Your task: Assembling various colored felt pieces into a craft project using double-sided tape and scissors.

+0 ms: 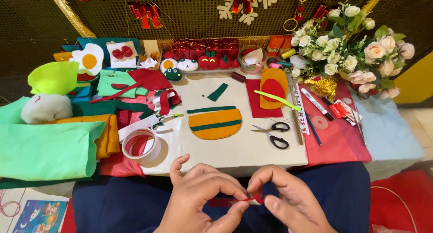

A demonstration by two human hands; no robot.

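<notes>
Pinching together at the near edge, over the lap, the left hand (203,201) and right hand (288,201) clamp a small red felt scrap (252,199) between their fingertips, its long axis running left-right, equally close to both.

2 hands (203,201) (288,199); 1 scissors (273,132); 1 tape roll (141,145); 1 flower bouquet (352,43); 1 red felt scrap (255,199).
</notes>
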